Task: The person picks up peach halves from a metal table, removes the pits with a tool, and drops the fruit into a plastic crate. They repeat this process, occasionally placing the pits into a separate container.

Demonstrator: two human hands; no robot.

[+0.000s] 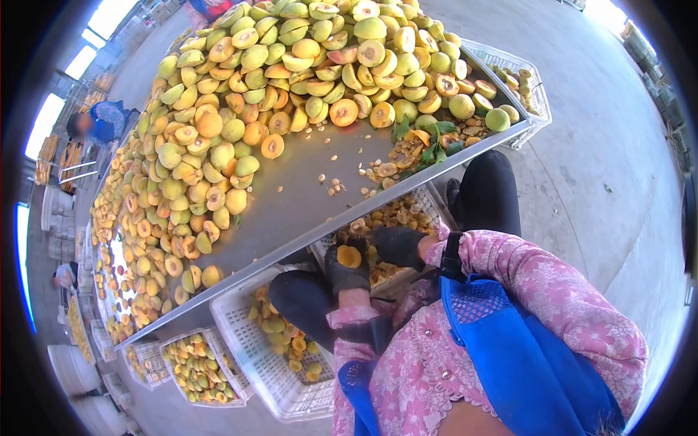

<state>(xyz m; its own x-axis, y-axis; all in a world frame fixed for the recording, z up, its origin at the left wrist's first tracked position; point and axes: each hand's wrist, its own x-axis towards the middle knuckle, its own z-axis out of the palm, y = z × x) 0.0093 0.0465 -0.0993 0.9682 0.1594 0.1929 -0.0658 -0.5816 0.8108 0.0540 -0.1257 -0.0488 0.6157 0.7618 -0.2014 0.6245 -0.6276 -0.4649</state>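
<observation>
Below the edge of a metal table [291, 171], my left hand [345, 270] in a dark glove holds a halved yellow fruit [349, 256], its hollow cut face up. Just to the right is my right hand [396, 245], also dark-gloved, with curled fingers pointing towards the left one; whatever it may hold is too small to tell. Under both hands stands a crate of fruit scraps [403, 218]. A large pile of halved fruit [211, 123] covers much of the table, with loose pits [334, 187] near its edge.
A white crate [309, 396] with halved fruit stands left of my legs, beside another filled crate [203, 367]. A further crate [538, 94] sits at the table's right corner. Green leaves [435, 142] lie among scraps. A person [109, 122] is at the far left.
</observation>
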